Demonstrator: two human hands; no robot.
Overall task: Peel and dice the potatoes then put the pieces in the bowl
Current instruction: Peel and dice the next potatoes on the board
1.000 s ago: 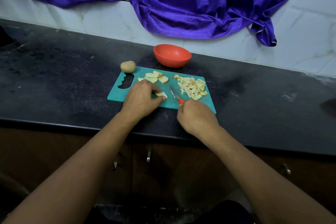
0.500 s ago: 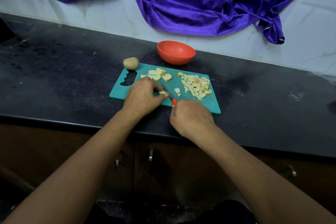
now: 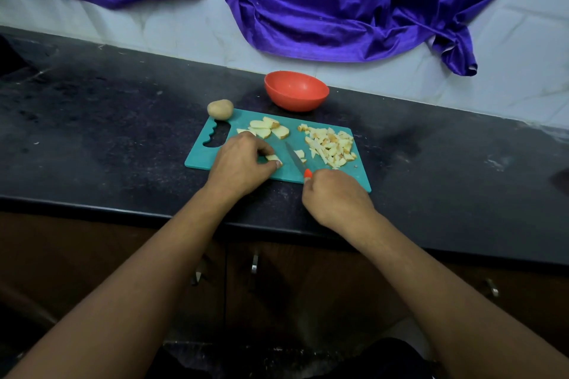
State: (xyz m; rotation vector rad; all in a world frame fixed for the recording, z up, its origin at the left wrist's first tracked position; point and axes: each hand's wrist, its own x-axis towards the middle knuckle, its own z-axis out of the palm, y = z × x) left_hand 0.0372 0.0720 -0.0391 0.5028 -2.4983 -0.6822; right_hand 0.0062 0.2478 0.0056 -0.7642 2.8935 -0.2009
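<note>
On the teal cutting board (image 3: 354, 175) my left hand (image 3: 238, 164) pinches a small potato piece (image 3: 273, 159) against the board. My right hand (image 3: 334, 198) grips a knife (image 3: 296, 160) by its orange handle, the blade lying just right of that piece, with two small cut bits beside it. A pile of diced potato (image 3: 331, 146) lies on the board's right half. Potato slices (image 3: 268, 128) sit at the board's far side. A whole unpeeled potato (image 3: 220, 108) rests at the board's far left corner. The orange bowl (image 3: 296, 91) stands behind the board.
The board lies on a dark stone counter (image 3: 107, 120) whose front edge runs under my forearms. A purple cloth (image 3: 292, 0) hangs on the white tiled wall behind. Brown cabinet doors with metal handles (image 3: 254, 263) are below the counter.
The knife came left against the held piece and cut it, then moved back right. A couple of small cut bits now lie beside the blade. My left hand kept its hold.
</note>
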